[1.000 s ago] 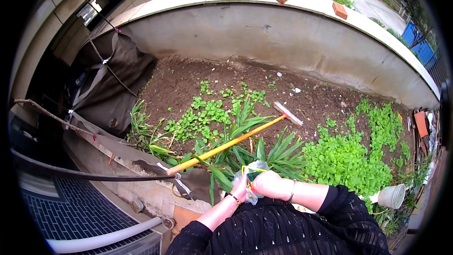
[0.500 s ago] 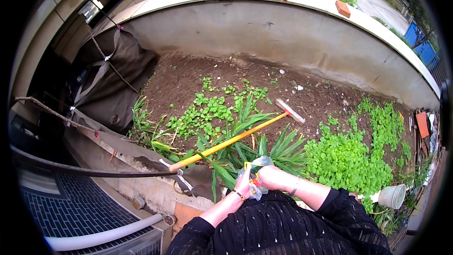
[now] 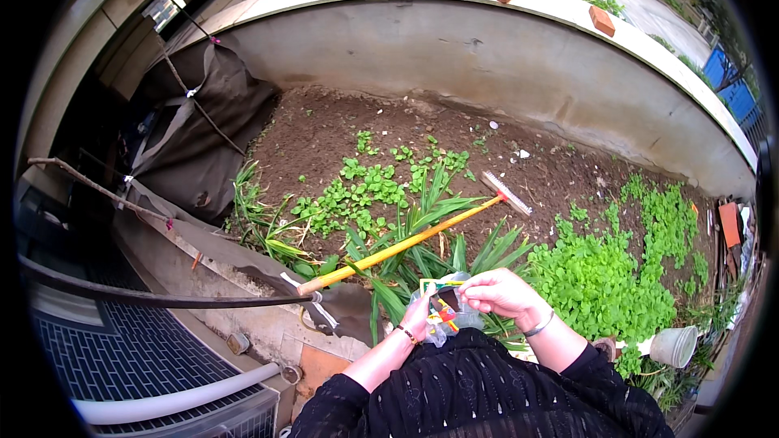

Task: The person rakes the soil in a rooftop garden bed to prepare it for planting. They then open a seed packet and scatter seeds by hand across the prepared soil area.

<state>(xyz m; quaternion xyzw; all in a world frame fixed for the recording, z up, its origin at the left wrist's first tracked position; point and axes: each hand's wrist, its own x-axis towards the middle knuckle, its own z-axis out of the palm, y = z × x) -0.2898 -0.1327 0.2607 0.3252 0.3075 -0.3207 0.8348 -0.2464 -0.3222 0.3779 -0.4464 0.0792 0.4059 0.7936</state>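
Note:
Close to my body, my left hand (image 3: pixel 417 316) grips a clear plastic bag (image 3: pixel 445 332) by its side. Red, yellow and white printed pieces show in or on the bag, and its dark opening faces up. A green and yellow strip lies along the bag's top edge. Just right of the opening is my right hand (image 3: pixel 501 294), thumb and fingers pinched together; whatever they hold is too small to make out. Beyond my hands a rake (image 3: pixel 406 243) with a yellow handle lies slantwise over long-leaved plants (image 3: pixel 422 264), its toothed head on the soil.
Leafy green plants (image 3: pixel 596 276) grow at right, beside a white bucket (image 3: pixel 675 346). A concrete wall (image 3: pixel 454 57) with two bricks on top bounds the soil (image 3: pixel 324 126). Dark cloth (image 3: pixel 207 138) hangs at left. A dark pole (image 3: pixel 162 296) reaches in near the rake's handle end.
My right hand has moved up and right, away from the bag, uncovering its opening. My left hand stays on the bag. The whole view has shifted slightly.

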